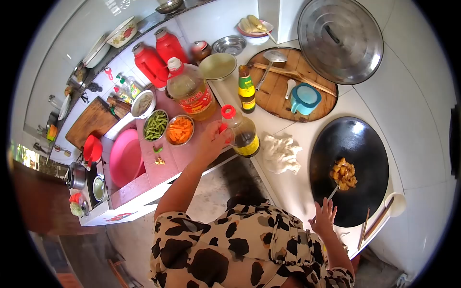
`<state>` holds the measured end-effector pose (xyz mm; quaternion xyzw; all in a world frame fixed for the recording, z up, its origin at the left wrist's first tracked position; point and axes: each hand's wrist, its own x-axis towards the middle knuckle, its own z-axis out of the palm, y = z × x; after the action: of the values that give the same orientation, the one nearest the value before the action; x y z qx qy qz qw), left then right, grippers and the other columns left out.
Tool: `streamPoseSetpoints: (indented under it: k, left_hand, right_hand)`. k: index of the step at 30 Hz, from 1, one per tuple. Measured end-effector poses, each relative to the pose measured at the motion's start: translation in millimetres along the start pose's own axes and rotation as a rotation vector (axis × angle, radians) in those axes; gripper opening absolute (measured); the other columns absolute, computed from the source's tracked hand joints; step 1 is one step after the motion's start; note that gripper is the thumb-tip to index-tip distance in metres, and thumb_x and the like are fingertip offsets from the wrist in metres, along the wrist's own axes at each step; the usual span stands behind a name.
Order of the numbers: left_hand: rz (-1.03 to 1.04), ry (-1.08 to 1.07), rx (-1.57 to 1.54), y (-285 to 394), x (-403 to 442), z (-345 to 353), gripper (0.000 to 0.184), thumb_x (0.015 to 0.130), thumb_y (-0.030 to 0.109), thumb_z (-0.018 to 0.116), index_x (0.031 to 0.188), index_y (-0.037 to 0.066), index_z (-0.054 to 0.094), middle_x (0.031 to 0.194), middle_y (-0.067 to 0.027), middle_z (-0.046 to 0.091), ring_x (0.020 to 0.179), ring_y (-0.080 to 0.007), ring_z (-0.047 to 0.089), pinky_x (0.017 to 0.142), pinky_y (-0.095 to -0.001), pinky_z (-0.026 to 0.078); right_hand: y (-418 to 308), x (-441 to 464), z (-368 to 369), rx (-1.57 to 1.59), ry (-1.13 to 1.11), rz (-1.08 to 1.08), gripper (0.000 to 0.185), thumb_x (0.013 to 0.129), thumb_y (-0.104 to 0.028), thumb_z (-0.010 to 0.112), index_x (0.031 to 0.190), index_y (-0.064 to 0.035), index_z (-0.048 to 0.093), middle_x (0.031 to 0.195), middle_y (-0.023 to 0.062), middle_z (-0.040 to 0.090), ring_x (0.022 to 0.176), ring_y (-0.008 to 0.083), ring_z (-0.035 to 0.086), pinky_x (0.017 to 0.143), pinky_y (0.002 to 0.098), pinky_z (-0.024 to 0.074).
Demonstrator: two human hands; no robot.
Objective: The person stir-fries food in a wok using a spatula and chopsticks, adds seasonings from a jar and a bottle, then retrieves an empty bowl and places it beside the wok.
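My left hand (213, 141) is closed round the side of a clear plastic bottle (244, 137) with a red cap, a yellow label and brownish liquid. The bottle is upright at the inner counter edge. My right hand (324, 218) is at the near rim of a black wok (353, 206), its fingers spread. A thin metal utensil handle (333, 193) runs from the food toward its fingertips; whether they touch it I cannot tell. Browned chunks of food (344, 174) lie in the wok. A crumpled white cloth (281, 153) lies between bottle and wok.
Bowls of green beans (156, 126) and cut carrots (180, 130) stand by a large oil jug (191, 91). A dark sauce bottle (247, 91) stands beside a wooden lid (264, 105) bearing a teal cup (305, 98). A big metal lid (341, 53) leans behind; a pink basin (126, 158) is left.
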<state>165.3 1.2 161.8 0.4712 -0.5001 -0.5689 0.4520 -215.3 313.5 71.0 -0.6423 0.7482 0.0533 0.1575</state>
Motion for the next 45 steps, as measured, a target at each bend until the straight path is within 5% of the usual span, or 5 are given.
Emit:
streamPoseSetpoints:
  k: [5,11,24,36,45]
  left_hand:
    - [0.345,-0.048,0.615,3.2,17.8,-39.3,0.016,0.087,0.013,0.061,0.100,0.004,0.059,0.097,-0.0040,0.058,0.085,-0.0145,0.057,0.074,-0.0283,0.047]
    - [0.387,-0.062,0.608,42.5,30.5,-35.0,0.007,0.086,0.009,0.058,0.085,0.002,0.060,0.077,-0.0035,0.058,0.073,-0.0116,0.056,0.067,-0.0257,0.045]
    - [0.167,-0.731,0.384,32.7,79.0,-22.9,0.018,0.090,-0.002,0.056,0.108,-0.002,0.055,0.104,-0.0040,0.053,0.090,-0.0101,0.055,0.080,-0.0247,0.048]
    - [0.472,-0.820,0.391,18.5,75.7,-4.8,0.019,0.082,0.007,0.070,0.093,-0.004,0.059,0.108,-0.0124,0.058,0.087,-0.0208,0.061,0.072,-0.0303,0.050]
    - [0.686,-0.902,0.567,36.4,76.5,-3.3,0.025,0.082,0.011,0.070,0.100,-0.001,0.058,0.101,-0.0128,0.059,0.086,-0.0272,0.061,0.074,-0.0345,0.049]
  right_hand:
    - [-5.3,-2.7,-3.3,-0.040,-0.069,-0.028,0.095,0.057,-0.026,0.081,0.140,-0.0122,0.038,0.153,0.0203,0.017,0.140,0.0453,0.013,0.110,0.0645,0.0120]
    - [-59.0,-19.1,-20.1,0.252,0.453,-0.213,0.005,0.072,-0.009,0.066,0.075,-0.0079,0.062,0.074,0.0068,0.059,0.078,0.0263,0.059,0.074,0.0400,0.0488]
    - [-27.7,-59.8,63.1,0.316,0.618,1.101,0.044,0.082,-0.031,0.066,0.118,-0.0107,0.051,0.114,0.0186,0.052,0.099,0.0395,0.057,0.081,0.0459,0.0495]
    - [18.6,-54.3,66.3,0.315,0.747,1.187,0.019,0.082,-0.013,0.064,0.099,-0.0057,0.064,0.092,0.0128,0.063,0.085,0.0288,0.062,0.074,0.0391,0.0515]
    - [-234.1,139.0,-193.7,0.742,0.717,-0.398,0.029,0.075,0.003,0.070,0.103,-0.0016,0.063,0.110,0.0139,0.061,0.095,0.0279,0.062,0.079,0.0344,0.0522]
